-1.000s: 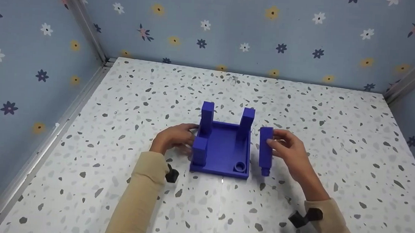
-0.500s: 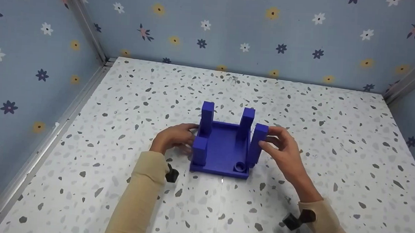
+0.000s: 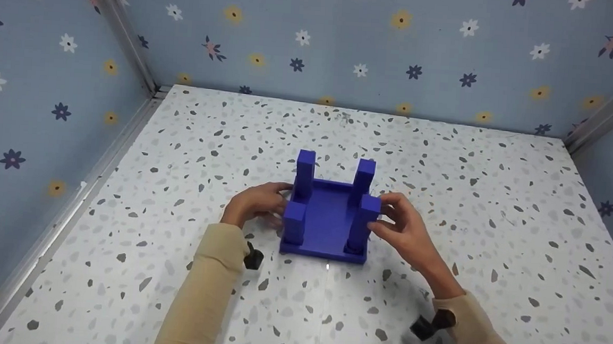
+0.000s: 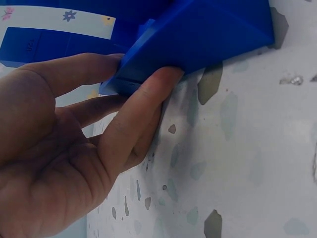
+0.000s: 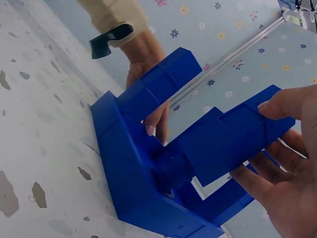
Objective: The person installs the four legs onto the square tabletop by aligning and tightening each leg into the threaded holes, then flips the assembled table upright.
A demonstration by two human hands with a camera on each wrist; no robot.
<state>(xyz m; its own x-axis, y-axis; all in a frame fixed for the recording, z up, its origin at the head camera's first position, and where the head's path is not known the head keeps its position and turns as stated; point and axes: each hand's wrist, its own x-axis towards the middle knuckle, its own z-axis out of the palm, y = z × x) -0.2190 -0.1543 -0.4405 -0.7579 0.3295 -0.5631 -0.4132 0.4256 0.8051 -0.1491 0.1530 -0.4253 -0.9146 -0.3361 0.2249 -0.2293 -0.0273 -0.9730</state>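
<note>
A small blue-purple toy table lies upside down, its square tabletop on the speckled surface. Standing up from three corners are table legs: far left, far right and near left. My right hand pinches a fourth leg between thumb and fingers, over the near right corner. In the right wrist view its threaded end meets the corner socket, the leg's body still apart from the tabletop. How deep it sits is hidden. My left hand holds the tabletop's left side, thumb and fingers against it.
The speckled white tabletop surface spreads around the toy table. Flowered blue panels stand at the back and sides, joined by metal corner rails. A black camera mount sits on each sleeve.
My right hand has carried the leg leftward from beside the toy table, over its right rim and down onto the near right socket. The left hand and the tabletop have stayed put.
</note>
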